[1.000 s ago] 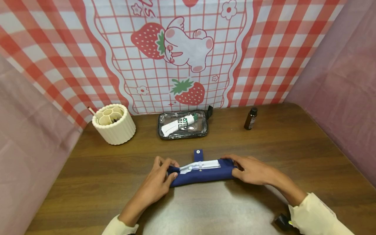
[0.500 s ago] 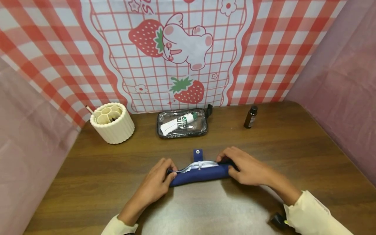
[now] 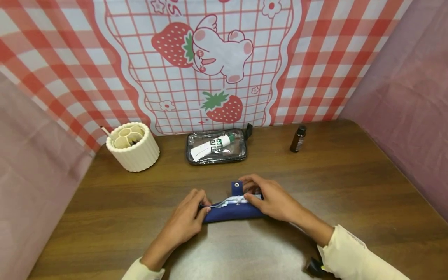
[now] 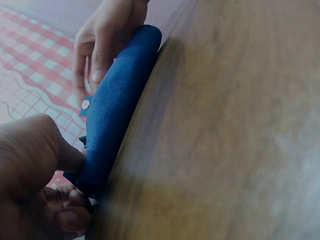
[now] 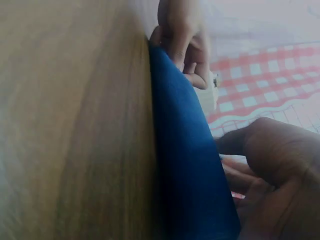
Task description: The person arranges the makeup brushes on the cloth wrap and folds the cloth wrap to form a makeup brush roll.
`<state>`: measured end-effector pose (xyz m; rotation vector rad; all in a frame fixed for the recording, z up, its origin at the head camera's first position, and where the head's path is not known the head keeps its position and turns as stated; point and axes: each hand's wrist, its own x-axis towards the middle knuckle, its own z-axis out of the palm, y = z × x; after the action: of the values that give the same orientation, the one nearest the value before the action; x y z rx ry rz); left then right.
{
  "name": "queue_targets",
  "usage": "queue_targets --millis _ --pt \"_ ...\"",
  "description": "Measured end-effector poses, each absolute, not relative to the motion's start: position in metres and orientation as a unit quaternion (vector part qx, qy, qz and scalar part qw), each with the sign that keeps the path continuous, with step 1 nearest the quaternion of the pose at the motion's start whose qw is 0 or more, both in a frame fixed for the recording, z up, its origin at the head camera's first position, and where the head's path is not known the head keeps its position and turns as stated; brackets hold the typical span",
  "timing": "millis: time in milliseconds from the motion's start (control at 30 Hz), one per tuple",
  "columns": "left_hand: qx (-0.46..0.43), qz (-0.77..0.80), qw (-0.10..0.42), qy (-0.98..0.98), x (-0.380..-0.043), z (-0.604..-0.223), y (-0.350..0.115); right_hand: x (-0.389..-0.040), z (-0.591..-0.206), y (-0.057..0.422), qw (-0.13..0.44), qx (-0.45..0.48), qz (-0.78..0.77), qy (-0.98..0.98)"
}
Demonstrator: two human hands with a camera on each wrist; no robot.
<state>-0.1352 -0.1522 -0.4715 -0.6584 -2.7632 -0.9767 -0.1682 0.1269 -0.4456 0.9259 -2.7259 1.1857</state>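
Observation:
A long navy fabric pouch (image 3: 234, 212) lies across the table in front of me, its top gaping over something whitish inside. From its far side a short strap (image 3: 237, 188) with a metal snap stands up. My left hand (image 3: 187, 214) pinches the pouch's left end between thumb and fingers, also visible in the left wrist view. My right hand (image 3: 276, 198) is over the pouch's right part, fingertips beside the strap and thumb at the opening. In the right wrist view the blue pouch (image 5: 187, 150) runs alongside that hand's loosely bent fingers (image 5: 240, 175). The pouch's right end is hidden in the head view.
Behind the pouch lies a clear zip case (image 3: 217, 147) with a white tube inside. A cream ribbed holder (image 3: 134, 151) stands at the back left, a small dark bottle (image 3: 298, 139) at the back right. A checked cloth (image 3: 315, 58) hangs behind the wooden table (image 3: 105, 217).
My right hand has moved left from the pouch's right end to beside the strap. The opening looks narrower than a second ago. My left hand keeps its hold on the left end.

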Motion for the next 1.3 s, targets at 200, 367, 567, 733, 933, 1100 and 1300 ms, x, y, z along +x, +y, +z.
queue_targets --millis 200,367,567,733,933,1100,1300 --pt "-0.217 -0.327 0.067 -0.917 -0.136 -0.472 -0.151 -0.163 -0.447 0.123 0.070 0.306 0.373 -0.873" --pt "-0.215 -0.320 0.073 -0.920 -0.136 -0.472 -0.150 -0.162 -0.452 0.124 0.068 0.348 0.359 -0.864" --pt "-0.217 -0.316 0.083 -0.920 -0.136 -0.473 -0.150 -0.166 -0.456 0.129 0.043 0.390 0.342 -0.854" --pt "-0.217 -0.314 0.088 -0.920 -0.136 -0.473 -0.149 -0.168 -0.458 0.130 0.053 0.440 0.322 -0.837" --pt "-0.218 -0.310 0.085 -0.921 -0.135 -0.473 -0.149 -0.166 -0.462 0.131 0.094 0.471 0.321 -0.816" --pt "-0.222 -0.307 0.094 -0.921 -0.135 -0.472 -0.150 -0.167 -0.463 0.130 0.088 0.460 0.323 -0.822" --pt "-0.215 -0.315 0.084 -0.921 -0.135 -0.473 -0.152 -0.168 -0.461 0.129 0.059 0.447 0.308 -0.838"
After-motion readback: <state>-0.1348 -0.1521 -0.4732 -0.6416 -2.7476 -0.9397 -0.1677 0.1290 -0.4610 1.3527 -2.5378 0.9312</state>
